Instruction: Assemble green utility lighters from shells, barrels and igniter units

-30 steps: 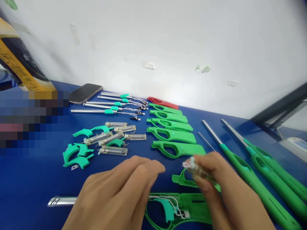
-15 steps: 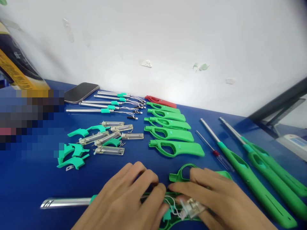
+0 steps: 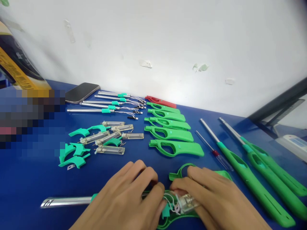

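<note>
My left hand (image 3: 127,198) is curled over a green lighter shell half (image 3: 173,219) at the bottom centre, hiding much of it. A silver lighter tube (image 3: 69,202) sticks out to the left from under that hand. Inside the shell lie a teal trigger (image 3: 166,211) and looping white wires (image 3: 171,199). Closed around a clear fuel tank (image 3: 188,204), my right hand (image 3: 213,195) holds it over the shell's right part; its thumb is partly hidden. Just behind the right hand lies another green shell half (image 3: 176,176), partly covered by it.
Further back lie silver tubes with wires (image 3: 91,111), clear tanks (image 3: 110,150), teal triggers (image 3: 74,161), green shells (image 3: 189,148) and a red shell (image 3: 163,101). To the right are a screwdriver (image 3: 222,159) and assembled lighters (image 3: 256,182). A phone (image 3: 82,92) rests near the wall.
My right hand has shifted slightly left with the fuel tank, which now sits lower and flatter against the shell. My left hand stays almost in place.
</note>
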Available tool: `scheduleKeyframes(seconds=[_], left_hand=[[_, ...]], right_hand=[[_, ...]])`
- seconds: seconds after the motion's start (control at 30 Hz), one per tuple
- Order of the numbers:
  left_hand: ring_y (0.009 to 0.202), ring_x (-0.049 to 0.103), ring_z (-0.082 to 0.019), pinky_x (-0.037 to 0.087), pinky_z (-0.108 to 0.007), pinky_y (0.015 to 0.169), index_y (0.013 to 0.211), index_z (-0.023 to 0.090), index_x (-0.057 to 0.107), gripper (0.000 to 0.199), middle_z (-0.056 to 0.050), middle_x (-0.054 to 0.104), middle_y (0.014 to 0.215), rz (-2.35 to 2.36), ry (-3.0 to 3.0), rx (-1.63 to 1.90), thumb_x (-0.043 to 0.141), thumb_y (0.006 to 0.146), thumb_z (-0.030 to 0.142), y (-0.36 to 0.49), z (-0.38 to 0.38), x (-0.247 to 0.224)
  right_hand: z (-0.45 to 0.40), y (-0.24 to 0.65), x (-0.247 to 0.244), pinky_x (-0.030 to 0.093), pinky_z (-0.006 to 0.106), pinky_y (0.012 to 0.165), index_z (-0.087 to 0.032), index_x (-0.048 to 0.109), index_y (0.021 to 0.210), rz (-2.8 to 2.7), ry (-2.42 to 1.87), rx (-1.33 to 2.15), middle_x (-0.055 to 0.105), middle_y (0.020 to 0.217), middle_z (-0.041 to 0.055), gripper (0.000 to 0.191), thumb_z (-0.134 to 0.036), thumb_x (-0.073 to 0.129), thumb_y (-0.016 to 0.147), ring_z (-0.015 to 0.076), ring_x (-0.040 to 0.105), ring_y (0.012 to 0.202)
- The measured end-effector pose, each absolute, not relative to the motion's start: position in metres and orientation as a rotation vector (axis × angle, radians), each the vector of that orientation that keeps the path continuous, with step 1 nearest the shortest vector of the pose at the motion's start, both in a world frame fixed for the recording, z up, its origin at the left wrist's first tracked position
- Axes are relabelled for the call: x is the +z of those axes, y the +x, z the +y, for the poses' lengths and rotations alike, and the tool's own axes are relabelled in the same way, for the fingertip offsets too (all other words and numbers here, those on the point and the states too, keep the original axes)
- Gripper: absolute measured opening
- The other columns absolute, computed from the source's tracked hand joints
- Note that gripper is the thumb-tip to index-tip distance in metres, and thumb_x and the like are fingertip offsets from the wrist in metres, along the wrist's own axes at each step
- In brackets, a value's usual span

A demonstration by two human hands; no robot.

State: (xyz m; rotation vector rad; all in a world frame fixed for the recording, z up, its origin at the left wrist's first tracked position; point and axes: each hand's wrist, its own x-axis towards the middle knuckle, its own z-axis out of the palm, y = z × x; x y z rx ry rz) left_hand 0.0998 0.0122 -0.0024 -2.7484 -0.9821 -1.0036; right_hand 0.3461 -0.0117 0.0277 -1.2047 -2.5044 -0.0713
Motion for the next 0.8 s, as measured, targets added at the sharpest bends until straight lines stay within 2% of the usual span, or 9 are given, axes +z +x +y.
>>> scheduleKeyframes(seconds=[0.07,0.17,0.23,0.33,0.43,0.53,0.63,0.8], left_hand=[[0.100,0.074,-0.022,0.066,-0.035,0.099,0.101,0.025,0.076,0.022,-0.003,0.076,0.099,-1.003,-2.747,-1.033,0.060,0.117,0.028,0.095,0.009,-0.004],[0.092,0.072,-0.023,0.062,-0.037,0.090,0.092,0.024,0.069,0.038,-0.002,0.076,0.096,-1.027,-2.758,-1.064,0.045,0.122,0.021,0.089,0.006,-0.008],[0.091,0.071,-0.024,0.060,-0.039,0.087,0.091,0.024,0.068,0.041,-0.002,0.076,0.096,-1.016,-2.774,-1.057,0.041,0.123,0.021,0.086,0.006,-0.010],[0.097,0.071,-0.025,0.059,-0.041,0.092,0.098,0.024,0.070,0.037,-0.001,0.077,0.101,-1.004,-2.814,-1.018,0.042,0.122,0.020,0.083,0.007,-0.011],[0.103,0.071,-0.025,0.057,-0.041,0.097,0.101,0.023,0.070,0.037,-0.002,0.077,0.105,-1.034,-2.830,-1.021,0.041,0.123,0.019,0.082,0.007,-0.009],[0.102,0.072,-0.024,0.057,-0.040,0.094,0.097,0.023,0.069,0.042,-0.002,0.077,0.103,-1.058,-2.772,-1.063,0.039,0.125,0.023,0.084,0.007,-0.007],[0.102,0.074,-0.024,0.059,-0.040,0.096,0.095,0.023,0.072,0.046,-0.002,0.078,0.101,-1.050,-2.735,-1.048,0.038,0.127,0.028,0.089,0.009,-0.004],[0.093,0.071,-0.024,0.060,-0.039,0.087,0.091,0.023,0.071,0.041,-0.003,0.075,0.094,-1.014,-2.746,-1.029,0.045,0.122,0.020,0.090,0.010,0.001]], right_hand=[[-0.013,0.348,0.029,0.053,0.031,0.062,-0.031,0.071,0.109,-2.506,-1.181,-0.090,0.073,0.083,-0.0060,0.047,-0.030,0.028,0.128,0.0147,0.071,0.065],[-0.014,0.351,0.032,0.054,0.032,0.064,-0.030,0.072,0.117,-2.521,-1.157,-0.145,0.075,0.084,-0.0045,0.054,-0.030,0.019,0.128,0.0151,0.072,0.066],[-0.013,0.352,0.032,0.054,0.031,0.063,-0.032,0.071,0.121,-2.541,-1.160,-0.109,0.076,0.085,-0.0052,0.052,-0.031,0.020,0.128,0.0146,0.073,0.067],[-0.011,0.350,0.028,0.052,0.029,0.062,-0.035,0.071,0.122,-2.561,-1.189,-0.008,0.074,0.087,-0.0069,0.041,-0.033,0.031,0.128,0.0143,0.073,0.069],[-0.011,0.346,0.023,0.052,0.030,0.065,-0.033,0.070,0.116,-2.527,-1.215,-0.021,0.072,0.087,-0.0066,0.038,-0.026,0.035,0.127,0.0151,0.072,0.070],[-0.012,0.343,0.018,0.050,0.031,0.068,-0.032,0.068,0.115,-2.485,-1.223,-0.089,0.072,0.088,-0.0065,0.038,-0.017,0.035,0.124,0.0151,0.072,0.070],[-0.012,0.342,0.015,0.048,0.032,0.068,-0.031,0.067,0.113,-2.487,-1.218,-0.104,0.072,0.089,-0.0056,0.036,-0.020,0.035,0.125,0.0160,0.071,0.070],[-0.012,0.343,0.018,0.049,0.031,0.068,-0.031,0.067,0.111,-2.503,-1.228,-0.043,0.072,0.089,-0.0056,0.034,-0.020,0.037,0.124,0.0164,0.071,0.070]])
